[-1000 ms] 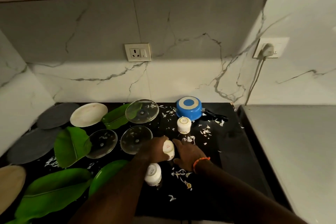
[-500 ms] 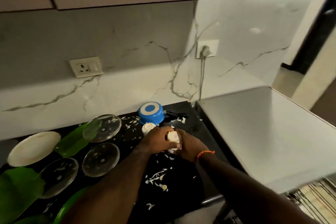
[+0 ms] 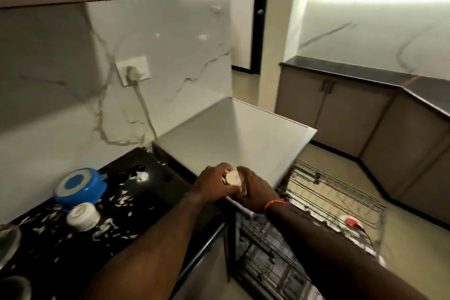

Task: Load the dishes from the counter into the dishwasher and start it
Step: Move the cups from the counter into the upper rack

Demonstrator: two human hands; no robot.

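Both my hands hold a small white cup (image 3: 233, 177), upside down, between them in mid-air at the right end of the black counter (image 3: 136, 204). My left hand (image 3: 212, 184) wraps its left side and my right hand (image 3: 255, 190), with an orange wristband, wraps its right side. They hang over the front corner of the steel dishwasher top (image 3: 233, 134). Below and to the right, the pulled-out wire dishwasher rack (image 3: 323, 202) stands over the floor. Another upturned white cup (image 3: 83, 216) and an upturned blue bowl (image 3: 79, 186) sit on the counter.
White scraps litter the counter. A glass plate edge (image 3: 8, 238) shows at the far left. A plug and cable (image 3: 132, 73) hang on the marble wall. A red-and-white item (image 3: 351, 222) lies in the rack. Grey cabinets (image 3: 353, 109) and a doorway stand beyond.
My hands lifted the white cup off the counter and carried it right, toward the dishwasher. The view swung right, so the plates and green leaves left the frame and the rack came in.
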